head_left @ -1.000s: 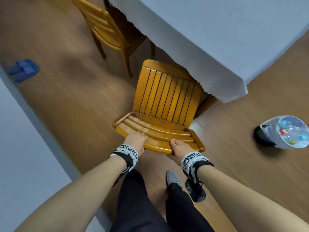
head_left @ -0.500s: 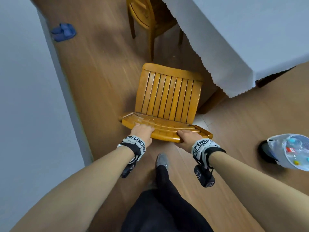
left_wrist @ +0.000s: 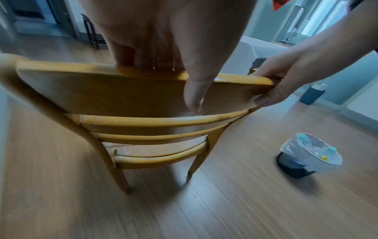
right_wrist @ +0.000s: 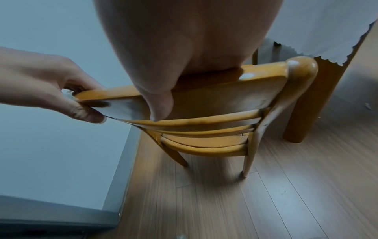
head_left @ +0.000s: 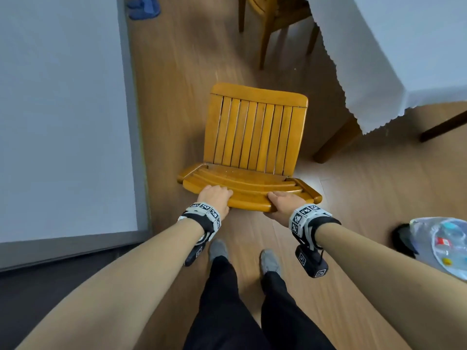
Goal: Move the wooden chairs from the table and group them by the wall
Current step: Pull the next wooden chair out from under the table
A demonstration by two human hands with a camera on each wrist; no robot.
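A honey-coloured wooden chair (head_left: 255, 137) with a slatted seat stands on the floor between the grey wall (head_left: 63, 109) on the left and the table with a white cloth (head_left: 404, 46) on the right. My left hand (head_left: 214, 198) grips the left part of its top back rail, thumb behind, fingers over the front. My right hand (head_left: 280, 202) grips the right part of the same rail (left_wrist: 143, 76). In the right wrist view the chair's rear legs (right_wrist: 248, 161) touch the floor. A second wooden chair (head_left: 273, 18) stands tucked at the table further ahead.
The wall has a corner (head_left: 141, 231) just left of my left arm. A black bin lined with a clear bag (head_left: 437, 243) sits on the floor at the right. Blue slippers (head_left: 144, 6) lie by the wall far ahead. A table leg (head_left: 336, 140) stands right of the chair.
The chair has come out from under the tablecloth and turned towards the wall side. My view has swung left, so the wall fills more of the left. Both hands kept their grip.
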